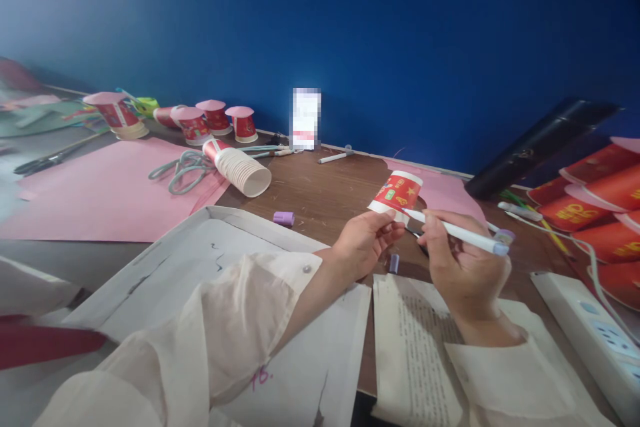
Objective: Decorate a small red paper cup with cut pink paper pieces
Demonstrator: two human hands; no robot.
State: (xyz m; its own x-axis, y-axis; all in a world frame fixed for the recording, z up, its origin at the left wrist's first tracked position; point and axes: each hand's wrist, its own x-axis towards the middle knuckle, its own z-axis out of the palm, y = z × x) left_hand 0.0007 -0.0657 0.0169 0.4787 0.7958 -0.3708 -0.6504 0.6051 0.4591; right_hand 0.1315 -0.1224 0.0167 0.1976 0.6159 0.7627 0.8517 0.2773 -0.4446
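White card [305, 119] pixelated, power strip [595, 330] cut by right edge, pen [460, 233] tip indistinct against cup [397, 191]

Red paper cup [397, 192] with white rim, white pen [453, 229], pink paper sheet [100, 193], blue wall [350, 33]

A small red paper cup [397, 192] with white rims and bright printed shapes sits tilted just above the left hand [367, 240], pinched by its fingertips. A white pen [457, 232] slants across the right hand [463, 267], its tip at the cup's lower edge.
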